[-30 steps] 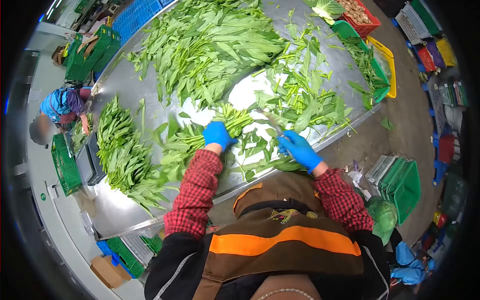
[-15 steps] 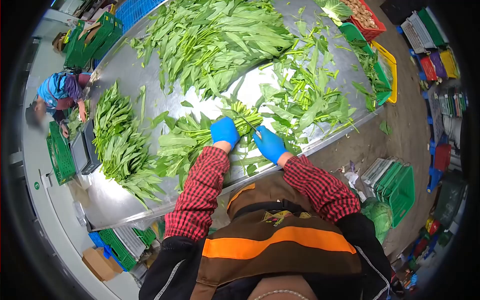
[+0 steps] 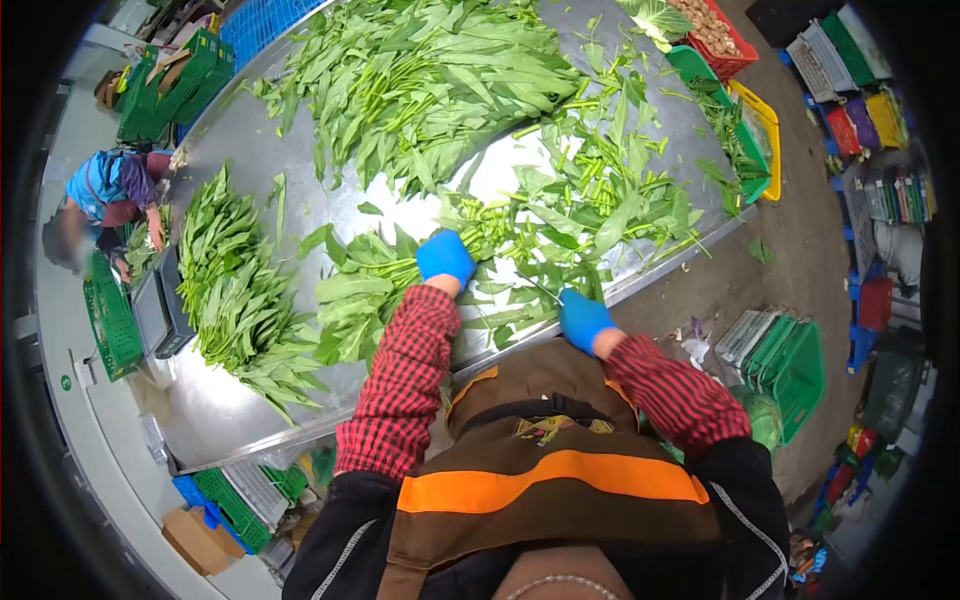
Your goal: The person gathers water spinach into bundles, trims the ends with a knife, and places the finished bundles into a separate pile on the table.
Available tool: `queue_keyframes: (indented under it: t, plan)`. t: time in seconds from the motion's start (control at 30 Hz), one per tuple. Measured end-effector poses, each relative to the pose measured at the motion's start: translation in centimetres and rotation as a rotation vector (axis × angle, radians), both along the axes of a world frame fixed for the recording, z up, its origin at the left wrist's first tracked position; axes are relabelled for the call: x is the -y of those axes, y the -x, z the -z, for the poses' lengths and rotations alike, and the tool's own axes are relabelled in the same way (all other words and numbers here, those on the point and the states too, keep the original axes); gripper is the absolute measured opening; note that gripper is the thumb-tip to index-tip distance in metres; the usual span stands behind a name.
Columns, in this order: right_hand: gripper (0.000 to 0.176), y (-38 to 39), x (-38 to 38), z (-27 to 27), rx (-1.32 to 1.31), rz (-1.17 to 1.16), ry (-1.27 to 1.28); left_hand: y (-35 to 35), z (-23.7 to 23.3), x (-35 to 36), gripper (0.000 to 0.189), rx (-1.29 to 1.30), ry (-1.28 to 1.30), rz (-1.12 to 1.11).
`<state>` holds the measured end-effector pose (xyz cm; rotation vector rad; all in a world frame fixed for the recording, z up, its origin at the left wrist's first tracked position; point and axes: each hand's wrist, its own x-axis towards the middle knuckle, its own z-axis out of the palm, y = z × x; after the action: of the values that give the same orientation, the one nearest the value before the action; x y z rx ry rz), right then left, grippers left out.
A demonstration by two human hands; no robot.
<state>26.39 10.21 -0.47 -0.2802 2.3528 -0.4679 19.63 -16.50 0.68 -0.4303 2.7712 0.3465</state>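
Observation:
My left hand (image 3: pixel 446 258), in a blue glove, is closed around a bunch of water spinach (image 3: pixel 365 290) lying on the metal table, its leaves to the left and its stems to the right. My right hand (image 3: pixel 586 318), also blue-gloved, is closed on a knife (image 3: pixel 540 288) near the table's front edge. The knife's thin blade points up and left, apart from the bunch; its handle is hidden in my fist. Cut stem pieces and loose leaves (image 3: pixel 610 190) lie to the right of the bunch.
A large heap of water spinach (image 3: pixel 430 90) covers the table's far side, and a neat row (image 3: pixel 230 280) lies at left by a scale (image 3: pixel 162 300). A person (image 3: pixel 115 190) works at the far left. Green crates (image 3: pixel 795 375) stand on the floor at right.
My right hand has drawn the knife away from the stems, moving right and toward me. My left hand stays on the bunch. The view has shifted slightly.

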Motion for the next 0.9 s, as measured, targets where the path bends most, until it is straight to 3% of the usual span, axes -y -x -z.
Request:
queue_keyframes:
  t: [0.07, 0.1, 0.13, 0.2, 0.23, 0.3, 0.33, 0.4, 0.47, 0.53, 0.57, 0.6, 0.63, 0.67, 0.7, 0.73, 0.77, 0.8, 0.87, 0.9]
  plan:
    - [0.024, -0.4, -2.0, -2.6, 0.027, 0.064, 0.028, 0.8, -1.0, 0.8, 0.035, 0.144, -0.022, 0.048]
    - [0.026, -0.4, -2.1, -3.3, 0.053, 0.136, 0.068, 1.2, -1.4, 1.7, 0.049, 0.191, -0.057, 0.055]
    - [0.026, -0.1, -1.6, -3.3, 0.046, 0.141, 0.075, 1.4, -1.6, 2.9, 0.049, 0.184, -0.050, 0.061]
    - [0.035, 0.0, 0.2, -2.9, -0.113, 0.257, 0.366, 1.3, -2.3, 6.3, 0.060, 0.061, -0.182, 0.065]
    - [0.043, -0.4, 1.5, 0.2, -0.181, 0.278, 0.550, 1.2, -2.5, 9.0, 0.060, 0.040, -0.369, 0.123]
    - [0.048, 1.3, 5.5, -0.9, 0.063, 0.170, 0.562, 0.4, -5.2, 11.8, 0.056, -0.039, -0.684, 0.194]
    - [0.049, 1.4, 7.2, 1.8, -0.077, 0.063, 0.708, -0.5, -8.5, 11.9, 0.053, -0.100, -0.811, 0.208]
    - [0.049, 2.8, 9.2, 3.7, -0.084, -0.029, 0.669, -2.0, -11.8, 12.2, 0.050, -0.160, -0.857, 0.167]
    - [0.046, 4.4, 10.3, 4.1, 0.343, 0.280, 0.780, -3.5, -13.7, 12.6, 0.050, -0.132, -0.841, 0.109]
    - [0.044, 6.4, 7.4, 9.0, 0.220, 0.233, 0.716, -4.9, -14.5, 12.5, 0.052, -0.213, -0.885, 0.053]
    - [0.041, 8.0, 5.0, 9.1, 0.342, 0.396, 0.714, -5.6, -14.4, 12.8, 0.052, -0.238, -0.923, 0.009]
    - [0.041, 9.1, 2.1, 10.7, 0.282, 0.463, 0.809, -6.2, -14.2, 13.1, 0.053, -0.266, -0.963, -0.036]
    - [0.041, 10.7, -0.9, 11.4, 0.175, 0.528, 0.726, -6.5, -14.0, 13.3, 0.051, -0.280, -0.932, -0.019]
    - [0.039, 12.1, -3.6, 11.3, -0.314, 0.317, 0.552, -6.9, -13.8, 13.4, 0.051, -0.291, -0.933, -0.034]
    - [0.039, 12.9, -5.7, 9.0, -0.291, 0.481, 0.637, -7.1, -13.6, 13.4, 0.049, -0.280, -0.982, -0.089]
    - [0.041, 13.8, -7.8, 7.0, -0.500, 0.428, 0.474, -7.1, -13.5, 13.2, 0.048, -0.269, -1.032, -0.142]
    - [0.043, 14.7, -9.4, 4.3, -0.409, 0.464, 0.200, -6.9, -14.0, 12.3, 0.044, -0.295, -1.091, -0.155]
    - [0.045, 16.1, -11.6, 5.4, -0.438, 0.426, 0.038, -6.8, -14.0, 11.7, 0.044, -0.304, -1.095, -0.157]
    - [0.052, 16.1, -8.5, -4.0, -0.265, 0.247, -0.537, -6.0, -13.7, 10.5, 0.044, -0.280, -1.265, -0.244]
    - [0.059, 15.7, -7.5, -4.9, -0.428, 0.171, -0.384, -5.6, -13.1, 10.1, 0.046, -0.295, -1.317, -0.224]
